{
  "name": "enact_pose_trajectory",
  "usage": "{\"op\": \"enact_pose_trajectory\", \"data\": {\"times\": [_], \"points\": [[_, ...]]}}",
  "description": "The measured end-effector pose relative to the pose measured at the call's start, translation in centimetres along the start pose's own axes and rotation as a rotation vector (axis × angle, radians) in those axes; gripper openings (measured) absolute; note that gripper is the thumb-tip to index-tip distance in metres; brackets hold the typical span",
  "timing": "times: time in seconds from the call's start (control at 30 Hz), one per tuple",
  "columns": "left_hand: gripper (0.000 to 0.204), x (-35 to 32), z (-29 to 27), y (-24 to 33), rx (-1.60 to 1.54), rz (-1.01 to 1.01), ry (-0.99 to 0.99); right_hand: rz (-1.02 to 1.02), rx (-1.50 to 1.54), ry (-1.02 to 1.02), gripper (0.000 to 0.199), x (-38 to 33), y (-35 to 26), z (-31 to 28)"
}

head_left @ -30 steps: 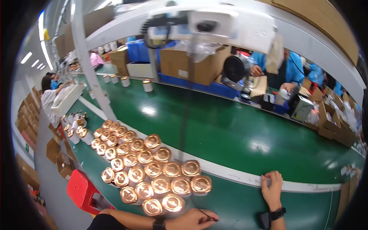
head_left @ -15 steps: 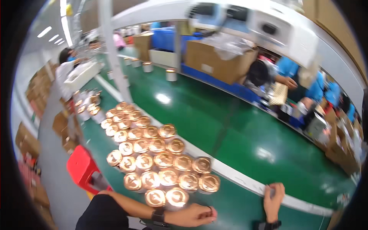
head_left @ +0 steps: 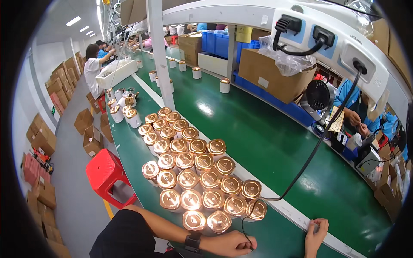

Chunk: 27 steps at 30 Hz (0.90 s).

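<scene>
Many white jars with shiny copper-coloured, round-cornered lids stand close together on the green worktable, left of the white rail. My left hand, with a dark band at the wrist, is low over the table just in front of the nearest jars. Its fingers are curled closed where the lower end of a thin black cable meets them. Farther right, my right hand rests at the rail, fingers loosely bent and thumb apart, with nothing seen in it. The jars' lower sides are mostly hidden.
A white power strip with plugs hangs at the upper right. The green belt beyond the rail carries several spaced jars. A red stool stands left of the table. Cardboard boxes and co-workers are farther off.
The view has shifted and sharpened, so jars and stool sit farther right in the picture. The black cable now shows clearly. Both hands keep nearly the same pose.
</scene>
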<state>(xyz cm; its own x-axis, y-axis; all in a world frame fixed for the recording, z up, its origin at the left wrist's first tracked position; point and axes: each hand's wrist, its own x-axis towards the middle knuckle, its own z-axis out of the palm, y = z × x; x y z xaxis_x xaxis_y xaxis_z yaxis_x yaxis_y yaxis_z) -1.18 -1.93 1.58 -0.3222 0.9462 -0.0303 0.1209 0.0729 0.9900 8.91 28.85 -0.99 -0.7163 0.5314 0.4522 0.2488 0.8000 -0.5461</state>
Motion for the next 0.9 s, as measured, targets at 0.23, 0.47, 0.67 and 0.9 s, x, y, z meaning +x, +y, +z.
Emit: {"op": "enact_pose_trajectory", "data": {"times": [0.23, 0.47, 0.67, 0.9], "points": [[0.014, -0.1, 0.0, -1.1, 0.03, 0.031, -0.005, 0.058, 0.022, -0.022, 0.011, 0.0, -0.3, 0.1], [0.009, -0.4, 0.0, -0.1, -0.028, 0.082, 0.064, 0.053, 0.004, -0.024, 0.011, 0.0, -0.8, -0.3], [0.008, -0.2, 0.1, -0.4, -0.011, 0.096, 0.033, 0.067, -0.003, -0.027, 0.01, -0.1, -0.6, -0.2], [0.007, -0.2, -0.5, -0.8, -0.001, 0.065, -0.012, 0.057, -0.023, -0.038, 0.011, 0.0, -1.0, -0.2]]}}
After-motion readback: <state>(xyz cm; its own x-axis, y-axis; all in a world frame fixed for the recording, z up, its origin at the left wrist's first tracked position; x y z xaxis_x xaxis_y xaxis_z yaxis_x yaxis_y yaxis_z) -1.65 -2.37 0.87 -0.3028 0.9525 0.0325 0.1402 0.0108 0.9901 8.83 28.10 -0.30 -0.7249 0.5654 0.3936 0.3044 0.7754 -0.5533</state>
